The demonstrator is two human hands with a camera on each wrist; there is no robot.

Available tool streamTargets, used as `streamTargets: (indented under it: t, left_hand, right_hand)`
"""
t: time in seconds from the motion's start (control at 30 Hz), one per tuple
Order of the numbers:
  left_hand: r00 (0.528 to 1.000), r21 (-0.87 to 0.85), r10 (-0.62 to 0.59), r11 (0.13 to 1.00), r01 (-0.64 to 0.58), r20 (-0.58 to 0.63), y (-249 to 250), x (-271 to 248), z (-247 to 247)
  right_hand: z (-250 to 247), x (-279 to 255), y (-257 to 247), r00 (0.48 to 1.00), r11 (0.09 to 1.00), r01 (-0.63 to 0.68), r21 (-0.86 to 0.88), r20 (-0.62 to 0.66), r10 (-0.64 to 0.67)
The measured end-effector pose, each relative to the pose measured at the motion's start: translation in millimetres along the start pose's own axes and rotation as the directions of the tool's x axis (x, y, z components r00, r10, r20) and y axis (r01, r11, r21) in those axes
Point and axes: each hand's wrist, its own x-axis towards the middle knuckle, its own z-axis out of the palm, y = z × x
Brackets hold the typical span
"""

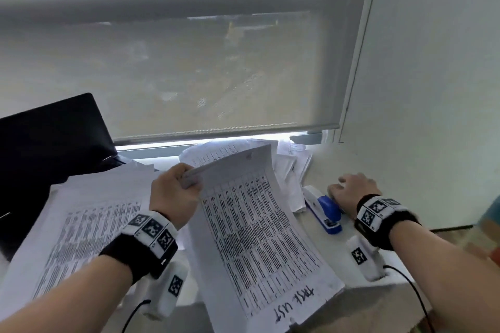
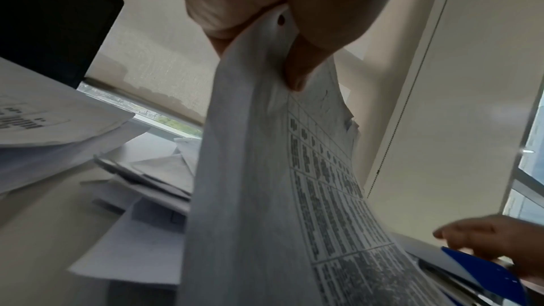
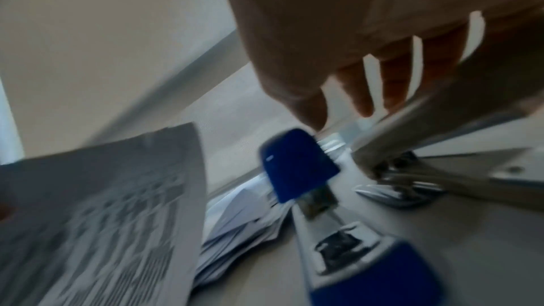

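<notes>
From my remote seat, the white worktop (image 1: 378, 303) ran under the window, with a black laptop screen (image 1: 48, 138) at 9 o'clock and a broad stack of printed white pages (image 1: 81, 230) at 8 o'clock.

The sheaf of white sheets printed with tables (image 1: 257, 230) ran through the centre from 6 towards 12 o'clock. Its near end was down low and its far end lifted, with the paper bowing between. A heap of loose folded white papers (image 1: 292, 167) lay behind it at 1 o'clock. The blue and white plastic stapler (image 1: 324, 211) lay flat at 3 o'clock, just beside the sheaf's right edge.

The left hand (image 1: 173, 192) pinched the sheaf's far left corner between thumb and curled fingers, close to a punched hole (image 2: 281, 19). The right hand (image 1: 354, 186) hovered at the stapler's far end, fingers loosely spread and holding nothing. I couldn't tell whether they touched it.

I judged the sheaf light and floppy, with sheets apt to slide apart, so a firm corner pinch suited it. The stapler looked rigid and smooth, best taken across its body.
</notes>
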Motion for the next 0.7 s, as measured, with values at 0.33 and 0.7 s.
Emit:
streamTargets:
  t: [0.33,0.7]
  left_hand:
    - [0.997,0.043,-0.052,0.998,0.055,-0.049,-9,-3,-1]
    - [0.991,-0.227,-0.137,0.965,0.132,-0.007,0,-3,-14]
  right_hand:
    - [24,-8,-40,0.994,0.932,0.107,-0.345,0.040,-0.099]
    - [-17,-75,-61,0.964,0.092,-0.162,0.983,0.177,-0.198]
